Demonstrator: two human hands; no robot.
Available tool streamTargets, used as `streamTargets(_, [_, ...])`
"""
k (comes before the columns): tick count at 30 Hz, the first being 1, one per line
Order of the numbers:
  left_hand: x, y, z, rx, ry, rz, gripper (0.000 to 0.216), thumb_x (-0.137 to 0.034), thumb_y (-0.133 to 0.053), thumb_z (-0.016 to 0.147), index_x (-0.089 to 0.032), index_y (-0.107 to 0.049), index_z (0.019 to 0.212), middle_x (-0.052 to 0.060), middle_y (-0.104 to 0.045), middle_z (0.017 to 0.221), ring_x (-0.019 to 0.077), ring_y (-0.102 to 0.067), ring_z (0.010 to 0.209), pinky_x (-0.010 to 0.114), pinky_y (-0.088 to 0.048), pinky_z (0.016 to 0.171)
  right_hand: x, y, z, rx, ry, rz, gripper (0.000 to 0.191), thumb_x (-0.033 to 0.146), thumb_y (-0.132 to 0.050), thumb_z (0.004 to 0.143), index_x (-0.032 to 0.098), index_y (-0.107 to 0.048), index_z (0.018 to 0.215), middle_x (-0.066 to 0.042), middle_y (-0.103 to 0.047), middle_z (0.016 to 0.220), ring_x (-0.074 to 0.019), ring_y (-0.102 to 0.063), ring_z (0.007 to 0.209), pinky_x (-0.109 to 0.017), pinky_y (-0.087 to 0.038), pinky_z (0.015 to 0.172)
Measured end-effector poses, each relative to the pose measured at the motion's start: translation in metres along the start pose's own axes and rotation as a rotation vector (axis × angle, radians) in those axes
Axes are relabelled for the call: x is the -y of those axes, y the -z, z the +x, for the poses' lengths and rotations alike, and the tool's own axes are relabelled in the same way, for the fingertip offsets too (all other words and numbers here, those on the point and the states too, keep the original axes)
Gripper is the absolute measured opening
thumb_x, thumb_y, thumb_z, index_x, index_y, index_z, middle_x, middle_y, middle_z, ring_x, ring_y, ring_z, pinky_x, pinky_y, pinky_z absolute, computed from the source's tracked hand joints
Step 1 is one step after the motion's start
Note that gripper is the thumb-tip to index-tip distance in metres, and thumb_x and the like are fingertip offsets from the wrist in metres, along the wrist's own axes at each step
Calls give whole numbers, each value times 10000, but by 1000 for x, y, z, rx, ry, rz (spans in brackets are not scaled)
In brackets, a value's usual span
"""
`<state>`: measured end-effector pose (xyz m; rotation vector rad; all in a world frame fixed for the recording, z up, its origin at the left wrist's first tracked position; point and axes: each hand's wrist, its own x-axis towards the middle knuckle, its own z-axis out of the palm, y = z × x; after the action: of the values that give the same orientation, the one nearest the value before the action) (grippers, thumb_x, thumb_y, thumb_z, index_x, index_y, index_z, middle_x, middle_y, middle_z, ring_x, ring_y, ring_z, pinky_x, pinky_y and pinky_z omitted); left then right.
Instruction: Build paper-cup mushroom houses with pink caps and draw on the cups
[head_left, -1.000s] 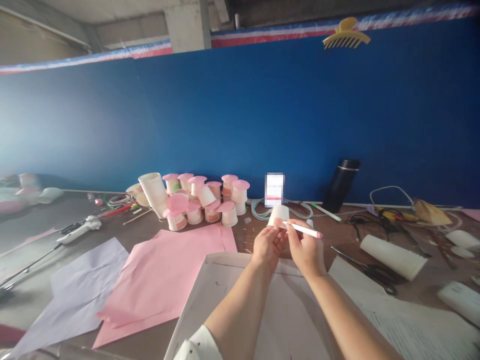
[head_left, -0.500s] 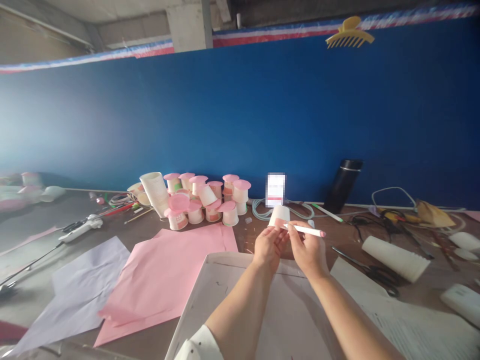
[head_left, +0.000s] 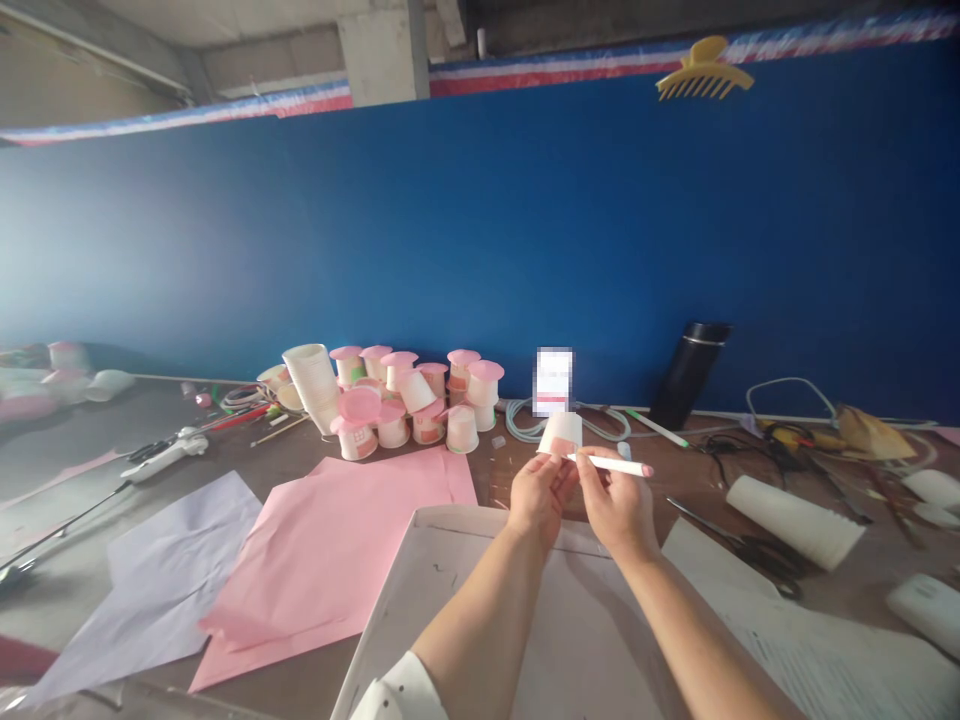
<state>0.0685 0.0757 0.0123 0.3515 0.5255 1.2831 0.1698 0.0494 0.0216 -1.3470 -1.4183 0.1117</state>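
My left hand [head_left: 538,492] grips a white paper cup [head_left: 559,430] held upside down above the far edge of a white box lid [head_left: 465,590]. Part of the cup's side is coloured pinkish orange. My right hand [head_left: 619,495] pinches a white marker [head_left: 611,462] with a pink end, its tip at the coloured patch; whether it touches cannot be made out. The cup's lower rim is partly hidden by my fingers. Behind the cup stands a small blurred white panel [head_left: 553,375], and the marker's cap [head_left: 623,450] seems to stand just beyond my right hand.
Several paper cups with pink tops [head_left: 409,400] cluster at the back left beside stacked cups [head_left: 309,385]. Pink paper [head_left: 337,550] and lilac paper [head_left: 180,580] lie left. To the right are scissors [head_left: 757,555], a cup stack [head_left: 795,520], a black flask [head_left: 690,375] and a green marker [head_left: 656,428].
The whole view has shifted very slightly. Both hands keep their hold on the cup and marker, and the marker has barely changed its angle.
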Motion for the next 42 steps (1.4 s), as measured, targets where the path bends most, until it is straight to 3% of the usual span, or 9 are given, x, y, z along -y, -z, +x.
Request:
streamTargets(7, [0,1,0,-3,15,5,35,-108,-713,852,-81,-697,835,101,-716,829,125,-692,744,238,-581,793,0,-1,1,-35,-2,-21,502,624,-479,951,178,-710,944,-143,-765,836,-259,-737,732,-330,-558,643])
streamTargets(21, [-5,-7,-7,-23,30,-3,147,-73,-688,861,-81,-643,722,80,-685,767,115,-683,704,251,-574,804,-7,-2,6,-106,14,-104,505,607,-490,930,161,-728,935,-144,-754,822,-256,-720,711,-322,-542,637])
streamTargets(30, [-5,-6,-5,-19,27,19,167,-126,-790,795,-99,-646,717,71,-690,776,115,-678,715,258,-571,835,-5,-1,6,-86,-23,-91,488,600,-502,917,167,-725,935,-148,-756,842,-261,-712,721,-336,-537,647])
streamTargets(42, [-5,-5,-5,-38,30,12,96,-96,-709,854,-94,-658,773,79,-685,769,117,-676,730,236,-577,791,3,4,3,-29,-49,-59,518,641,-499,891,175,-725,891,-111,-721,690,-240,-669,597,-320,-502,576])
